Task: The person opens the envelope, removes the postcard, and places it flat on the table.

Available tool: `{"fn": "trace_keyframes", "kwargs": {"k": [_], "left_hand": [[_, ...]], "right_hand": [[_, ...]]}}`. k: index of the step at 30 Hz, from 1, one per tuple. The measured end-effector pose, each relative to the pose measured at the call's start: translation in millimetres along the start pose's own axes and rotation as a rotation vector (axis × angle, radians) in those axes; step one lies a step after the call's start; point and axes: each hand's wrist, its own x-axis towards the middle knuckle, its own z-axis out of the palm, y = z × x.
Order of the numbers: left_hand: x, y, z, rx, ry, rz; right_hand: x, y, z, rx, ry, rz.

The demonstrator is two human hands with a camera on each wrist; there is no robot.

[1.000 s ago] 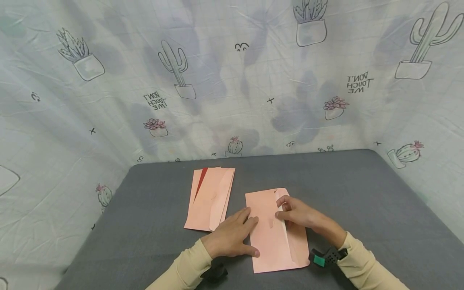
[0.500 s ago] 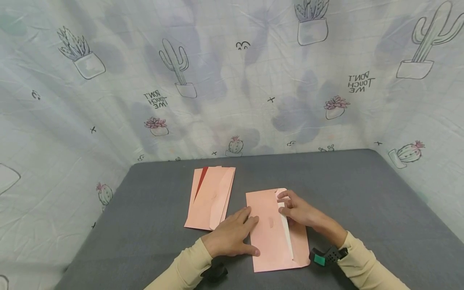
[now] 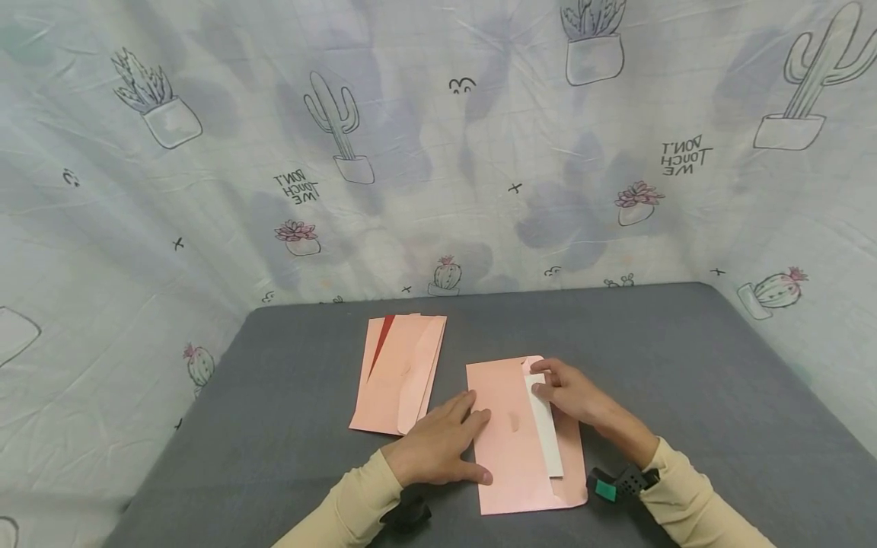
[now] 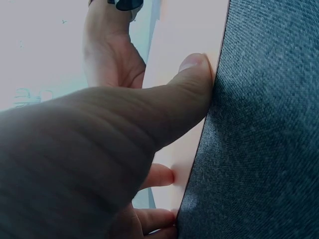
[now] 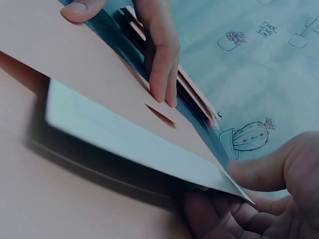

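Observation:
A pink envelope [image 3: 507, 457] lies on the grey table with its flap side at the right. Out of its right-hand opening sticks a white card [image 3: 546, 430], seen in the right wrist view as a pale strip rising from the slot. My right hand [image 3: 572, 392] pinches the card's far end between thumb and fingers. My left hand [image 3: 438, 445] rests on the envelope's left edge, fingertips and thumb pressing it down with the fingers spread. In the left wrist view the thumb [image 4: 194, 74] lies on the pink paper at its edge.
Left of the hands lies a stack of pink envelopes [image 3: 404, 380], with a dark red strip [image 3: 381, 342] showing between them. A grey cloth covers the table [image 3: 274, 426]. Behind it hangs a white curtain [image 3: 411, 152] printed with cacti.
My right hand has moved slightly to the right, drawing the white card further out of the envelope. The left hand has stayed in place on the envelope.

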Motion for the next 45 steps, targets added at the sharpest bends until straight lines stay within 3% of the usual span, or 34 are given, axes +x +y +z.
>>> {"fn": "trace_keyframes", "kwargs": {"k": [7, 18, 35, 45], "left_hand": [[-0.3, 0.5, -0.3, 0.0, 0.003, 0.0], [-0.8, 1.0, 0.4, 0.009, 0.002, 0.001], [-0.5, 1.4, -1.0, -0.015, -0.007, -0.006], [-0.8, 1.2, -1.8, -0.027, -0.014, -0.007]], "right_hand": [[1, 0, -1, 0.058, -0.004, -0.004], [2, 2, -7, -0.014, 0.051, -0.01], [1, 8, -22, 0.073, 0.036, -0.034], [2, 8, -31, 0.054, 0.044, -0.021]]}}
